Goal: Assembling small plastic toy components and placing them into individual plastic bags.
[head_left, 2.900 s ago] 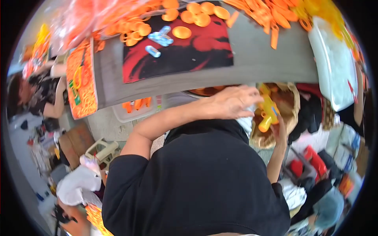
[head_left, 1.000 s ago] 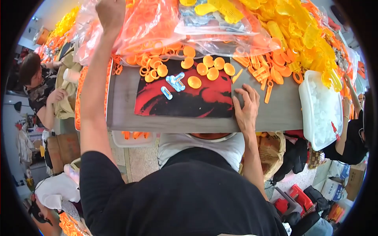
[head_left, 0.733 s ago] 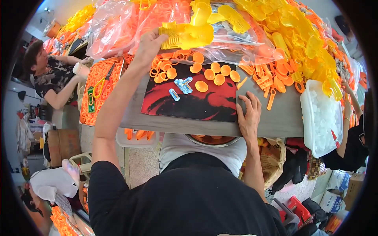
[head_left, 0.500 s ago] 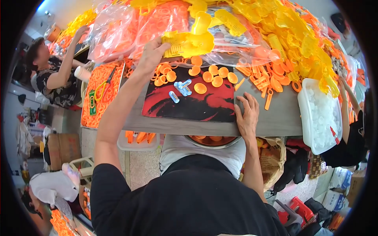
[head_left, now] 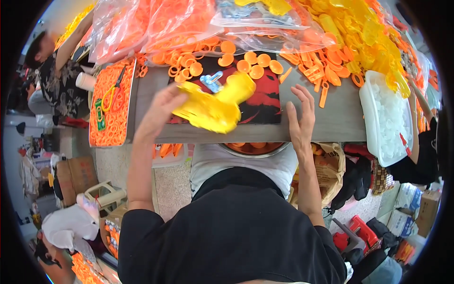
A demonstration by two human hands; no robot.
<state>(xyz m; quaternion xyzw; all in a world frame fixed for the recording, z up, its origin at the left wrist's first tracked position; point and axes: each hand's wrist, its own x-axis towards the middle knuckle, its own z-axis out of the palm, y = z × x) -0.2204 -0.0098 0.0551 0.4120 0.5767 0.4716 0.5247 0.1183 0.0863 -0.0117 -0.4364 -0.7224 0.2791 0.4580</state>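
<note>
My left hand [head_left: 161,108] is closed on the edge of a yellow moulded plastic part [head_left: 215,108], which hangs above the black-and-red mat [head_left: 268,104] and is blurred by motion. Over the right edge of the mat, my right hand [head_left: 301,113] has its fingers apart and holds nothing. A small blue-and-white piece [head_left: 211,81] shows just behind the yellow part, which hides some of the mat. Several round orange cups [head_left: 257,72] lie along the mat's far side. Orange rings [head_left: 186,65] are heaped to their left.
Yellow parts [head_left: 350,42] pile at the far right, with clear bags of orange pieces [head_left: 175,23] at the back. A tray of orange rings [head_left: 113,128] holds scissors [head_left: 113,92]. A white tub [head_left: 373,118] stands right. A metal bowl [head_left: 255,150] is at my lap. Other people work on both sides.
My left hand has brought the yellow part from the far pile nearer, over the mat. My right hand has lifted from the table edge with its fingers raised. The view has shifted slightly.
</note>
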